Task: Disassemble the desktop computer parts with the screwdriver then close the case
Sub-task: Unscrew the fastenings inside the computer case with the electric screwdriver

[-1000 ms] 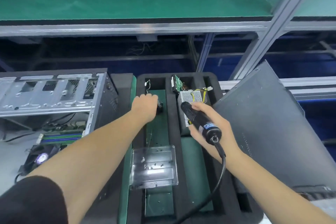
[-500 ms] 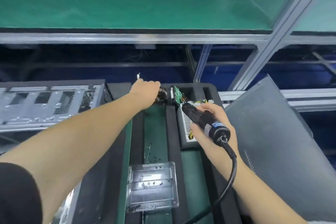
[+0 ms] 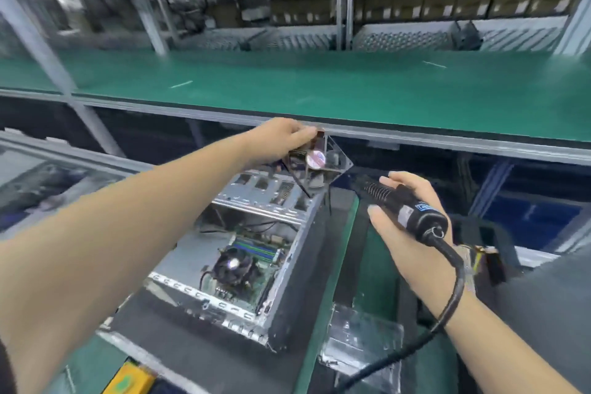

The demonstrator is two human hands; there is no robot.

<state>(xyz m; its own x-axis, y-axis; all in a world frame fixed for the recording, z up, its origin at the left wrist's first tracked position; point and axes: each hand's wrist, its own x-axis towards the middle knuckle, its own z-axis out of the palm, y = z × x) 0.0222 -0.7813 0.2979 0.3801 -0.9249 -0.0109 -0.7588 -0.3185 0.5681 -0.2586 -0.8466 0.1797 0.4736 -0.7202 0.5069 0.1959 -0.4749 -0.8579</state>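
My left hand [image 3: 281, 137] grips a square case fan [image 3: 316, 163] with a pink hub label by its upper corner, lifted above the far end of the open computer case [image 3: 243, 253]. Inside the case a motherboard with a round CPU cooler [image 3: 233, 265] is visible. The black corded electric screwdriver [image 3: 406, 208] lies in my right hand [image 3: 403, 233], to the right of the case, tip pointing up and left toward the fan. The grey side panel [image 3: 550, 307] leans at the right edge.
A clear plastic screw tray [image 3: 361, 345] lies in the black foam tray [image 3: 339, 201] right of the case. A green-topped upper shelf [image 3: 319, 86] runs across just above the fan. A power supply with yellow wires [image 3: 479, 256] sits behind my right wrist.
My left hand has lifted the fan out of the foam tray slot and up over the case. The view has swung up and left; the right hand keeps holding the screwdriver.
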